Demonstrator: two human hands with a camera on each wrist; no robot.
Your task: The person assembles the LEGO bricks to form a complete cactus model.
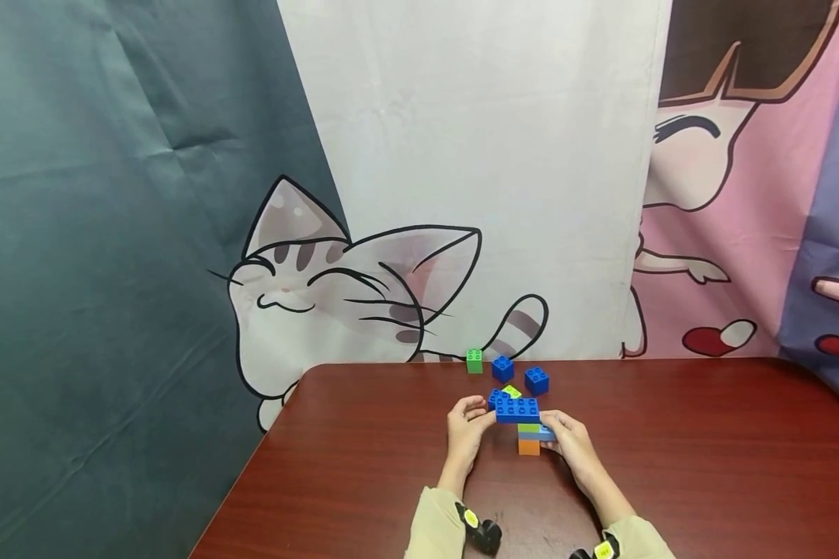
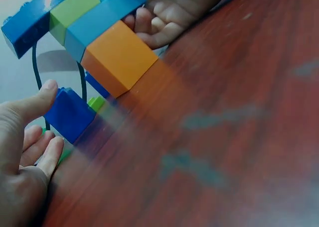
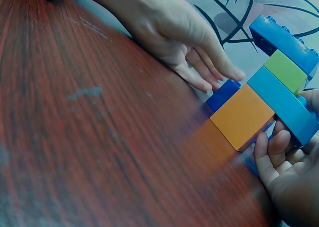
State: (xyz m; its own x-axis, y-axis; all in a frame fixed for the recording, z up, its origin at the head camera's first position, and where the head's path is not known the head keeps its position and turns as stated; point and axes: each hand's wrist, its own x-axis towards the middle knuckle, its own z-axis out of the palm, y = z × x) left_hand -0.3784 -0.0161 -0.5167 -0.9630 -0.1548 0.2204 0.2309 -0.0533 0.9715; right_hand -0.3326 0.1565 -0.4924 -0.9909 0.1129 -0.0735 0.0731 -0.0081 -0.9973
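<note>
A stack of building blocks stands at the table's middle: an orange block (image 1: 529,447) at the bottom, a light blue block (image 2: 104,25) over it, a lime green block (image 3: 285,71), and a long dark blue block (image 1: 517,410) across the top. My right hand (image 1: 575,450) grips the light blue block's right end, thumb above and fingers beneath. Left of the stack, my left hand (image 1: 464,436) has thumb and fingers spread beside a small blue block (image 2: 71,115) on the table. Whether they touch it is unclear. In the head view the long block partly hides that small block.
Behind the stack lie another lime green block (image 1: 511,391), two blue blocks, one left (image 1: 503,368) and one right (image 1: 537,380), and a green block (image 1: 474,361) near the table's back edge. A printed cloth (image 1: 461,155) hangs behind the brown table (image 1: 349,466).
</note>
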